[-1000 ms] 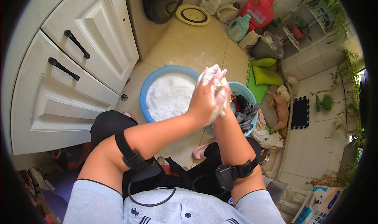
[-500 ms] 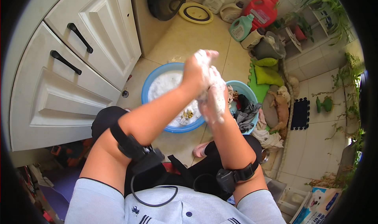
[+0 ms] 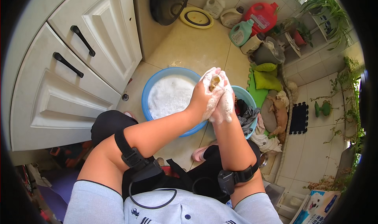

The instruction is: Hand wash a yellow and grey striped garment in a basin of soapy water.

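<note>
Over the right edge of a blue basin [image 3: 146, 104] filled with white suds [image 3: 173, 94], both my hands are pressed together and coated in foam. My left hand [image 3: 202, 96] curls round a small yellow-brown thing [image 3: 214, 83], which shows in a gap between the fingers; its kind I cannot make out. Against it from the right, my right hand [image 3: 225, 102] closes with its palm, fingers pointing up and away. Behind my right wrist stands a light-blue tub [image 3: 254, 102] of dark and grey clothes [image 3: 247, 119], partly hidden by my arm.
White cabinet doors [image 3: 90, 35] rise at the left. Detergent bottles, including a red jug [image 3: 261, 17] and a green one [image 3: 241, 33], stand at the back near a yellow collapsed basin [image 3: 197, 18]. A light-brown dog [image 3: 280, 113] lies at the right beside green cushions [image 3: 267, 80].
My hands have come lower and nearer, closing together from a tilted rub. The yellow-brown thing now shows between them; the yellow patch seen in the suds earlier is no longer visible.
</note>
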